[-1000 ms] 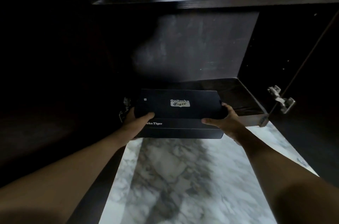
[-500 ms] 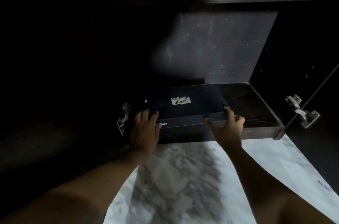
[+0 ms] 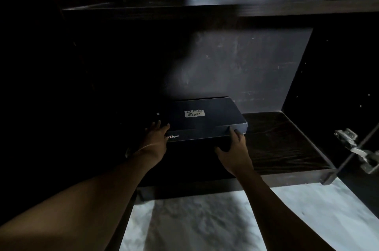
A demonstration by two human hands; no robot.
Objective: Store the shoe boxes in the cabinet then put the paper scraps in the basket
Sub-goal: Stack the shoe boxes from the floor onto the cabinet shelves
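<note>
A dark navy shoe box point(image 3: 207, 122) with a white logo on its lid lies flat on the bottom shelf point(image 3: 287, 144) of the dark cabinet, left of the shelf's middle. My left hand point(image 3: 155, 141) rests on the box's near left corner, fingers lying over the lid edge. My right hand point(image 3: 233, 152) is at the near right corner, fingertips on the lid edge and thumb against the front face. No paper scraps or basket are in view.
An upper shelf point(image 3: 205, 7) spans the cabinet above the box. A metal hinge point(image 3: 352, 148) juts from the open door at the right. The cabinet's left side is too dark to see. White marble floor point(image 3: 205, 224) lies below.
The box has gone from held in front of the cabinet to lying deeper on the bottom shelf. Both hands followed it inward and stay on its near corners.
</note>
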